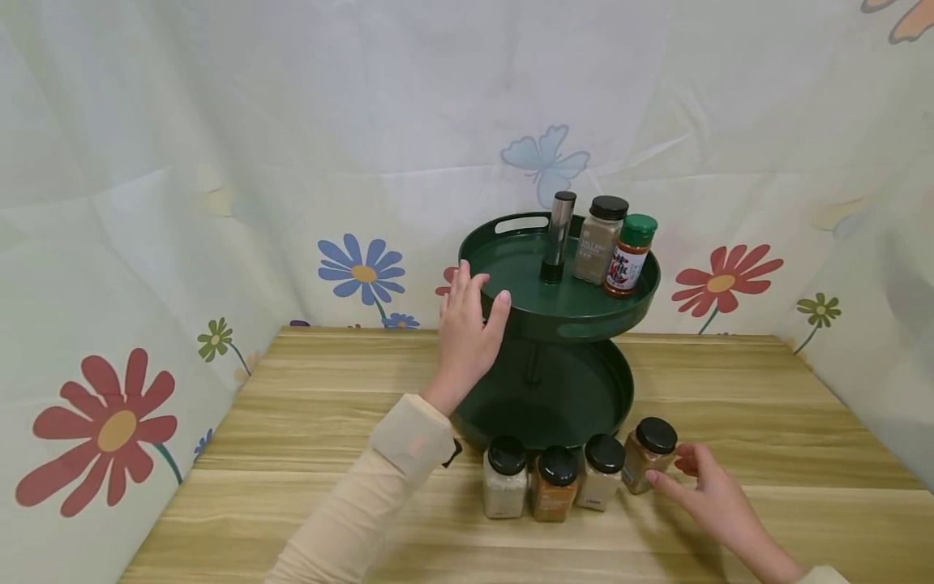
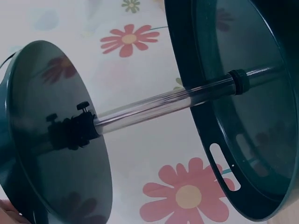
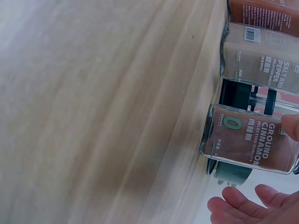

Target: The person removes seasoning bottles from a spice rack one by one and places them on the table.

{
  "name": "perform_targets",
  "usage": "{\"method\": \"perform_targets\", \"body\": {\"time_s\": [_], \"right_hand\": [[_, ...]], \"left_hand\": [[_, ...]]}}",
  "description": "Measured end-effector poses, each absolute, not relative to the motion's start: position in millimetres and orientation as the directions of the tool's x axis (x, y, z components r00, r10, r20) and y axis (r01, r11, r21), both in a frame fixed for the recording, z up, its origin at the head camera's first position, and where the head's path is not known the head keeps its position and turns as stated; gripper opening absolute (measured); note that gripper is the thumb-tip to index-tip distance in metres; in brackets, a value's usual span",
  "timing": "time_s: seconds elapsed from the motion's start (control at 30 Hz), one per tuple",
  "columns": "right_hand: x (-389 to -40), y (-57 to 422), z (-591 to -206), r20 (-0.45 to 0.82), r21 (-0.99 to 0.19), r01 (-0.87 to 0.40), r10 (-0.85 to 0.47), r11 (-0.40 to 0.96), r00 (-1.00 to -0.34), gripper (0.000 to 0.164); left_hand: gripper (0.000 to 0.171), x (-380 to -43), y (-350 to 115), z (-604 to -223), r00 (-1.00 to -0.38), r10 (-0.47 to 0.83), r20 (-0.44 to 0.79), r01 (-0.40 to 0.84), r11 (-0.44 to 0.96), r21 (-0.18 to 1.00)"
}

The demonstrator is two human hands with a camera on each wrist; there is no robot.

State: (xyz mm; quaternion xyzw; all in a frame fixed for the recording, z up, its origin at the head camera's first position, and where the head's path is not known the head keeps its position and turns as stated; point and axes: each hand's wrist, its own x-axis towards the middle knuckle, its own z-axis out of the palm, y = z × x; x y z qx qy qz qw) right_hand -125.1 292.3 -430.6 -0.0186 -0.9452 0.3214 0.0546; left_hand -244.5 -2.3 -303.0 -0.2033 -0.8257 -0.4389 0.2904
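Observation:
My left hand (image 1: 470, 332) is at the left rim of the upper tray of a dark green two-tier stand (image 1: 576, 324), fingers straight and pointing up. Only its fingertips show in the left wrist view, at the tray's edge. On the right, my right hand (image 1: 718, 499) reaches to a ground cinnamon jar (image 3: 250, 140) with a black lid. Its thumb (image 3: 292, 127) lies over the jar's near side, while the other fingers are spread apart from the glass. That jar stands upright on the table, at the right end of a row of black-lidded spice jars.
Left of the cinnamon stand a beige salt and pepper jar (image 1: 601, 474), an orange spice jar (image 1: 555, 487) and a white-grained jar (image 1: 505, 478). The upper tray holds another black-lidded jar (image 1: 598, 243) and a green-capped red spice bottle (image 1: 629, 259). A flowered cloth (image 1: 350, 122) hangs behind.

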Motion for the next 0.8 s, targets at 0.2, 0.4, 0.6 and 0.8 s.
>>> {"method": "perform_targets", "body": {"time_s": [0.2,0.4,0.6,0.8], "right_hand": [[-124.5,292.1,-427.7,0.076,-0.614,0.009,0.07,0.79,-0.995,0.066],[-125.1,292.5,-426.5,0.071,-0.614,0.011,0.069,0.79,-0.995,0.068],[-124.0,293.2,-425.8,0.074,-0.615,0.01,0.07,0.789,-0.995,0.068],[-123.3,294.4,-424.6,0.087,-0.609,0.01,0.08,0.793,-0.993,0.067]], "left_hand": [[0.057,-250.5,-6.0,-299.7,-0.781,0.097,0.616,0.57,0.511,0.643],[0.06,-256.1,-10.8,-297.3,-0.814,0.132,0.566,0.556,0.459,0.693],[0.068,-242.7,-4.3,-296.7,-0.814,0.105,0.571,0.558,0.412,0.72],[0.065,-213.5,11.2,-295.9,-0.707,0.224,0.671,0.689,0.435,0.58]]}}
